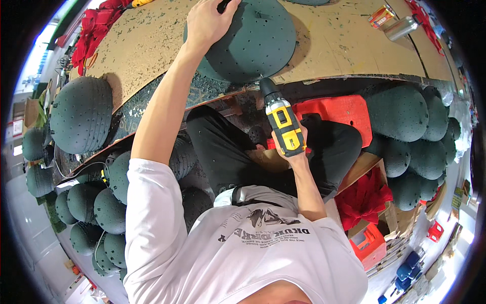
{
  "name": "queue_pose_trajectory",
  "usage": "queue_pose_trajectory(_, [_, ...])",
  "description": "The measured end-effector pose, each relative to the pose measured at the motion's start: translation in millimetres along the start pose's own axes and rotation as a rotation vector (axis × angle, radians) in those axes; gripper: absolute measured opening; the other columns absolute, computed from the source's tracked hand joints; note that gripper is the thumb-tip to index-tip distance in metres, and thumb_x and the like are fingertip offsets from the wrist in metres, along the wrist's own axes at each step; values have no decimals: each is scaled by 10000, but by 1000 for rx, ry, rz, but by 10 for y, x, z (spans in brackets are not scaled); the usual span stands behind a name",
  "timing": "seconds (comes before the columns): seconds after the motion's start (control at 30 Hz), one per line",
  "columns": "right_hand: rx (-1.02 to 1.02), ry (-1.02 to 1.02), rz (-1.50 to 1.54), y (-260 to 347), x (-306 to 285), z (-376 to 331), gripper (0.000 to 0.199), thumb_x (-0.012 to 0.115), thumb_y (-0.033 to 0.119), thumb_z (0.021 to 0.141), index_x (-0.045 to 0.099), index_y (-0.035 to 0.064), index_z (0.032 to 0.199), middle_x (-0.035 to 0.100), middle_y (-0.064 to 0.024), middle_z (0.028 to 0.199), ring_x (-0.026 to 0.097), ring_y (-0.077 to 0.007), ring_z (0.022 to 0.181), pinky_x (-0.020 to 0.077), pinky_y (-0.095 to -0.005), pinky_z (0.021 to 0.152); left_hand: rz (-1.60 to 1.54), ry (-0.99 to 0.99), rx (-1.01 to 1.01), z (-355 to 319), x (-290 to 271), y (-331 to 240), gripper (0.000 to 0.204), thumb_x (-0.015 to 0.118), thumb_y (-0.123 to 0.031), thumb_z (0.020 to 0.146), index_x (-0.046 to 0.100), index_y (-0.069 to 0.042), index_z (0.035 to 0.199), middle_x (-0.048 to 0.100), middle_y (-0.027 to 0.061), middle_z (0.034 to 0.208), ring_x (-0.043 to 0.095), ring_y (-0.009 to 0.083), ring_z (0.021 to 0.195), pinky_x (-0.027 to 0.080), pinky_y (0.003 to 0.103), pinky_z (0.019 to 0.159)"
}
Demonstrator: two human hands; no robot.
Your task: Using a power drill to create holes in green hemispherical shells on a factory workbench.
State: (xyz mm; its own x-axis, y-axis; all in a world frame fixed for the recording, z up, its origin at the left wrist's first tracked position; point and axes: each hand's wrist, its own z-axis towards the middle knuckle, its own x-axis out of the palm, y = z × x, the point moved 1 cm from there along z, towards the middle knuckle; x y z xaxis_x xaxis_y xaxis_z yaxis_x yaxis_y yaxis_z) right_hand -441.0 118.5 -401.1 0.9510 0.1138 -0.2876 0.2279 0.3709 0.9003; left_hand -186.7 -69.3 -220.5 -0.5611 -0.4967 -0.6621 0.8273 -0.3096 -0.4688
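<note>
A dark green dome (253, 43), dotted with small holes, rests on the worktable at the top of the view. My left hand (208, 25) lies against its left side, thumb and fingers curled closed near a small black thing I cannot make out; the upper edge cuts off part of the hand. Wrapped round a yellow and black cordless drill (284, 124) is my right hand (302, 139). The drill's front end points up at the dome's near rim, where a thin bit seems to meet it.
Green crumbs litter the tan tabletop (147, 55). Another holed dome (81, 115) sits at the table's left, and several more are piled on the left and right (397, 111). Red fabric (93, 28) lies at the far left; a spray can (402, 28) is at the far right. A red plastic stool (336, 116) is beside my knee.
</note>
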Motion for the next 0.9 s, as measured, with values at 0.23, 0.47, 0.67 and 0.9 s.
queue_pose_trajectory(0.23, [-125,32,-271,189,-111,-209,457,843,74,714,614,5,1104,714,-75,913,714,-191,786,575,-300,723,-22,-19,-3,6,22,-7,303,623,-232,952,689,6,1127,684,173,1178,637,326,1116,480,397,981])
queue_pose_trajectory(0.47, [2,57,-266,466,-322,-382,419,730,-2,798,614,-1,1201,726,-73,1005,715,-176,914,563,-284,806,-29,-34,-2,-4,33,-3,306,624,-237,949,690,2,1128,680,178,1187,625,328,1136,470,399,999])
queue_pose_trajectory(0.67, [-49,54,-475,864,-711,-252,239,701,169,841,721,125,1075,730,-42,1075,682,-268,1008,492,-447,793,11,-67,29,-20,4,65,319,620,-255,943,691,-9,1134,671,185,1211,596,341,1194,446,426,1032])
queue_pose_trajectory(0.9, [-310,216,-518,1285,-798,378,214,687,24,843,707,79,1048,760,-13,948,692,-182,916,461,-333,869,-9,-37,27,-16,8,79,329,620,-270,934,695,-13,1127,673,162,1228,561,317,1263,404,432,1080])
